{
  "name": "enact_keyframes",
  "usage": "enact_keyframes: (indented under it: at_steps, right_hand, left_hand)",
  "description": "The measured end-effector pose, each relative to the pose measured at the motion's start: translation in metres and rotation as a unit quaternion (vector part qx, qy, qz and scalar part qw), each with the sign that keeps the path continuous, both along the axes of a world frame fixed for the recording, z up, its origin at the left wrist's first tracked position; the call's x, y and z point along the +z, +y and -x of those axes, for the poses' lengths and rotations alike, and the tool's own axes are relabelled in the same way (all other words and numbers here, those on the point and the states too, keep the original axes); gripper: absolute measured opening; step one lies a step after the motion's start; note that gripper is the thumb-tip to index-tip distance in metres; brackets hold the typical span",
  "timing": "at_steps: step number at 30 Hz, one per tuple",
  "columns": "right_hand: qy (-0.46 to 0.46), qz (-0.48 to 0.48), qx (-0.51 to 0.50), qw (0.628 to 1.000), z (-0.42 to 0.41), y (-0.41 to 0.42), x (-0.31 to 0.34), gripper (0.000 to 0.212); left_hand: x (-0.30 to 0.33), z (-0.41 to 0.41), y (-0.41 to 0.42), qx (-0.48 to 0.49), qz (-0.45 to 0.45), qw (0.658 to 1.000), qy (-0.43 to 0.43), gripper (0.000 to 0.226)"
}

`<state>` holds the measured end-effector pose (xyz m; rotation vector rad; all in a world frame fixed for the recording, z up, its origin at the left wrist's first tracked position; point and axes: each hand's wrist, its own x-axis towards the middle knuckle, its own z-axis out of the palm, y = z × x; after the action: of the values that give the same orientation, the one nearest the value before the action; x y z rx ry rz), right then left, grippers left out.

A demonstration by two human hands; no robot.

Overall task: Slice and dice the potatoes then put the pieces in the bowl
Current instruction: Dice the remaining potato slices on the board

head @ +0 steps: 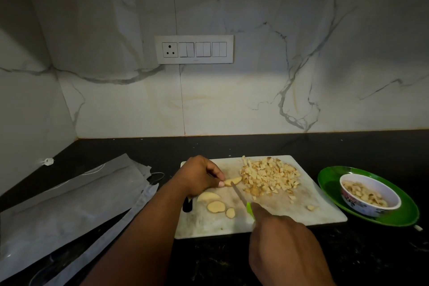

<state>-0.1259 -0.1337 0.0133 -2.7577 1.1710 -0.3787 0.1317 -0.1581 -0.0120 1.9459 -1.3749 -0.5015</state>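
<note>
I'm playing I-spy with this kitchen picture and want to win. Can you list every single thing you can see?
cutting board: one, white, on the black counter
diced potato pile: one, pale yellow, far right of board
potato slices: three, pale, near left of board
potato piece: one, being cut
knife: one, green handle
bowl: one, white patterned, holding potato pieces
plate: one, green, under bowl
plastic bags: grey, left
switch panel: one, white, wall
left hand: fingers pinch potato piece
right hand: grips knife
</note>
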Motion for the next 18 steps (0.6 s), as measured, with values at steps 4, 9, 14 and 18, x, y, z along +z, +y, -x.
enact_keyframes:
  at_steps: [4, 9, 14, 18]
  right_hand:
    - [-0.031, 0.020, 0.003, 0.999, -0.021, -0.011, 0.002, 0.054]
    - [-0.015, -0.018, 0.014, 1.000, -0.034, -0.012, -0.005, 0.051]
    - [-0.031, -0.034, 0.019, 0.999, -0.009, -0.012, -0.014, 0.061]
    - [-0.111, -0.044, -0.012, 0.993, 0.018, -0.014, -0.015, 0.056]
  left_hand:
    - [-0.002, 0.001, 0.005, 0.003, 0.027, 0.999, 0.042, 0.038]
    - [-0.003, 0.000, 0.005, 0.001, 0.020, 0.999, 0.036, 0.053]
    - [-0.001, 0.000, 0.003, -0.007, 0.014, 0.999, 0.032, 0.047]
    - [0.000, -0.001, 0.004, -0.008, 0.007, 0.999, 0.036, 0.044]
